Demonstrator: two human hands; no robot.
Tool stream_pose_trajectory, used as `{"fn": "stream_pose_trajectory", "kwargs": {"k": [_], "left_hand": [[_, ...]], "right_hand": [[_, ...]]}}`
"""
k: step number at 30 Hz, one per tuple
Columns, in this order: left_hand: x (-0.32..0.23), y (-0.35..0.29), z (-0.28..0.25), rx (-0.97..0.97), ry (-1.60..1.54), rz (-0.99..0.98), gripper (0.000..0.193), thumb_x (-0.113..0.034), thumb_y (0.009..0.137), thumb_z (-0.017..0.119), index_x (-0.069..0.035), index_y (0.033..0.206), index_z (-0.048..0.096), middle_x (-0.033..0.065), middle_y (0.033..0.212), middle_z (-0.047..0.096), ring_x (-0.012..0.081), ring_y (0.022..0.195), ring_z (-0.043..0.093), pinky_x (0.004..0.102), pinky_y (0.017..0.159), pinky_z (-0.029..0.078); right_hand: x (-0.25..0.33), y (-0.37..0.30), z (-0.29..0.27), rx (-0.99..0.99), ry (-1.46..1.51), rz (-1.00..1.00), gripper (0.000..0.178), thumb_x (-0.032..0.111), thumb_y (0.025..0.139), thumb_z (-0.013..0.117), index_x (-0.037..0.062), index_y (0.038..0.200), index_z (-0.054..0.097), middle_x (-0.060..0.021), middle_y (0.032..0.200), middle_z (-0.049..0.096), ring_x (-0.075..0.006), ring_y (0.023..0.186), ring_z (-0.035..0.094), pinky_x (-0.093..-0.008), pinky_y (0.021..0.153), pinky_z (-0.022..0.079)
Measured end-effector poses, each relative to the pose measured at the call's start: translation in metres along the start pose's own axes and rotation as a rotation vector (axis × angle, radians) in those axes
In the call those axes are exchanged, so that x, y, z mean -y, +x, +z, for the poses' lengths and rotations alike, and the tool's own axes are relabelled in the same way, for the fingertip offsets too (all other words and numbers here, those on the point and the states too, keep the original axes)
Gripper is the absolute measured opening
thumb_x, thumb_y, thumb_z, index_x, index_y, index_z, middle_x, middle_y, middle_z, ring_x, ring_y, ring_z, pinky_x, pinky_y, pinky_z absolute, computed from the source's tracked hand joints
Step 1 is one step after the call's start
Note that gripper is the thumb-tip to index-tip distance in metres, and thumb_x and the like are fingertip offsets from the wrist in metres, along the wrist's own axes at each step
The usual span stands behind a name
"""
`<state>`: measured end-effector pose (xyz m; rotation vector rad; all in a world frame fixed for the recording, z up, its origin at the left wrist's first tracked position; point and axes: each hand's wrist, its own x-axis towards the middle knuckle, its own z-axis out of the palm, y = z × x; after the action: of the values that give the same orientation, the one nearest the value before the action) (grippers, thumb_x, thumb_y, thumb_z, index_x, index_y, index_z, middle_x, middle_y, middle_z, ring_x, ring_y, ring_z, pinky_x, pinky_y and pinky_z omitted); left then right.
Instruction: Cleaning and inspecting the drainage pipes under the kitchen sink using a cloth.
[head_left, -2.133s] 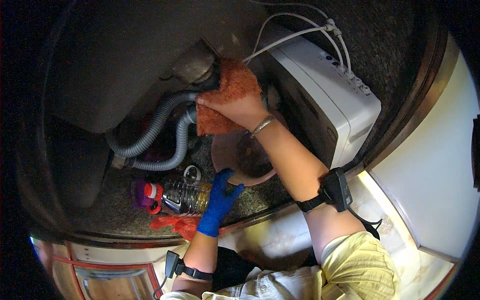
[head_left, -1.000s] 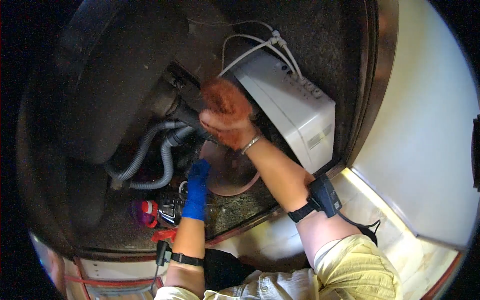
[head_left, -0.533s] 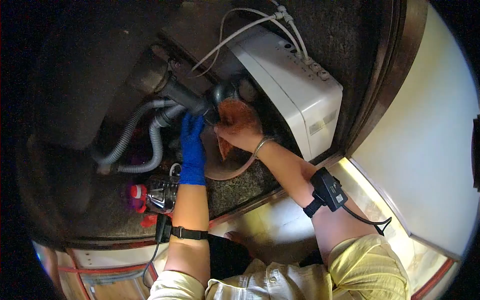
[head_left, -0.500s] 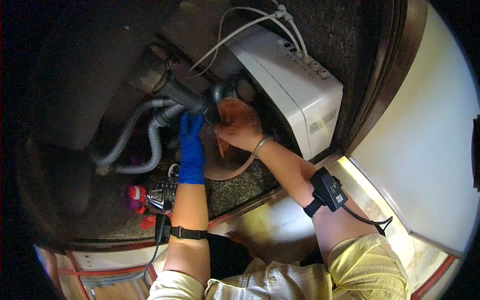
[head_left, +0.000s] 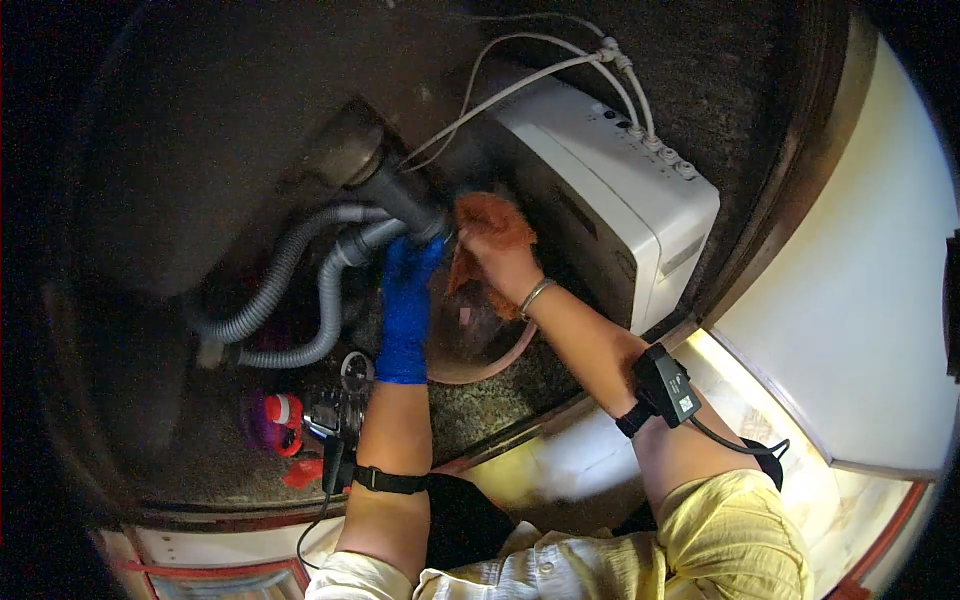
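Observation:
My left hand [head_left: 410, 268], in a blue rubber glove, is closed around the lower end of a grey drain pipe [head_left: 400, 198]. The pipe slants down from a round sink drain [head_left: 343, 150]. Bare and wearing a metal bangle, my right hand [head_left: 503, 265] grips an orange-brown cloth [head_left: 492, 218] just right of the pipe's end. Part of the cloth hangs below my fingers. Beneath both hands is a pinkish round basin [head_left: 478, 372], partly hidden by my left wrist. My left fingertips are dim and partly hidden against the pipe.
A white box-shaped appliance [head_left: 610, 190] with white tubes [head_left: 545, 62] stands to the right. Ribbed grey hoses [head_left: 330, 300] curve down on the left. By my left forearm lie a clear bottle [head_left: 325, 412] with a red cap and a red item [head_left: 302, 473]. The cabinet's front edge [head_left: 520, 430] crosses below.
The whole view has shifted, so things appear lower and further right. My right hand and the cloth have moved slightly against the pipe's end. My left hand keeps its place at the pipe.

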<state>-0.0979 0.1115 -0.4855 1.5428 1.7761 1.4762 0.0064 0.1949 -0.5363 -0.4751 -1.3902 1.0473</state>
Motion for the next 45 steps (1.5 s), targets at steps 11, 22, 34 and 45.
{"fn": "stream_pose_trajectory", "kwargs": {"k": [11, 22, 34, 45], "left_hand": [[0.007, -0.006, 0.005, 0.016, -0.187, -0.116, 0.038, -0.007, 0.081, 0.051, 0.001, 0.117, 0.039, 0.0092, 0.114, 0.046, 0.018, 0.105, 0.042, 0.0299, 0.09, 0.033], [0.021, 0.001, 0.014, 0.091, -0.235, -0.081, 0.041, -0.002, 0.08, 0.049, 0.001, 0.119, 0.036, 0.0113, 0.117, 0.043, 0.019, 0.105, 0.043, 0.0297, 0.09, 0.035], [0.033, -0.003, 0.011, 0.075, -0.152, -0.146, 0.041, -0.002, 0.08, 0.051, 0.0, 0.119, 0.038, 0.0109, 0.114, 0.046, 0.0194, 0.102, 0.046, 0.0285, 0.088, 0.037], [0.018, -0.008, 0.026, 0.119, -0.087, -0.144, 0.042, -0.007, 0.077, 0.056, -0.004, 0.116, 0.042, 0.0078, 0.11, 0.048, 0.0172, 0.097, 0.047, 0.0283, 0.081, 0.039]], "right_hand": [[-0.058, -0.009, 0.006, -0.025, 0.5, 0.732, 0.038, 0.033, 0.078, 0.054, 0.0031, 0.102, 0.053, -0.0103, 0.097, 0.055, -0.0233, 0.091, 0.05, -0.035, 0.08, 0.038], [-0.047, -0.004, -0.006, 0.15, 0.535, 0.592, 0.048, 0.039, 0.074, 0.06, 0.0027, 0.105, 0.053, -0.0093, 0.105, 0.054, -0.0203, 0.096, 0.048, -0.0317, 0.086, 0.034], [-0.067, -0.004, 0.014, 0.151, 0.403, 0.681, 0.049, 0.039, 0.078, 0.055, -0.0009, 0.105, 0.052, -0.0111, 0.108, 0.052, -0.0192, 0.101, 0.046, -0.0295, 0.089, 0.031], [-0.065, 0.007, -0.006, 0.045, 0.376, 0.584, 0.032, 0.034, 0.081, 0.049, 0.0044, 0.094, 0.054, -0.0131, 0.087, 0.057, -0.0249, 0.082, 0.053, -0.0361, 0.076, 0.04]]}}
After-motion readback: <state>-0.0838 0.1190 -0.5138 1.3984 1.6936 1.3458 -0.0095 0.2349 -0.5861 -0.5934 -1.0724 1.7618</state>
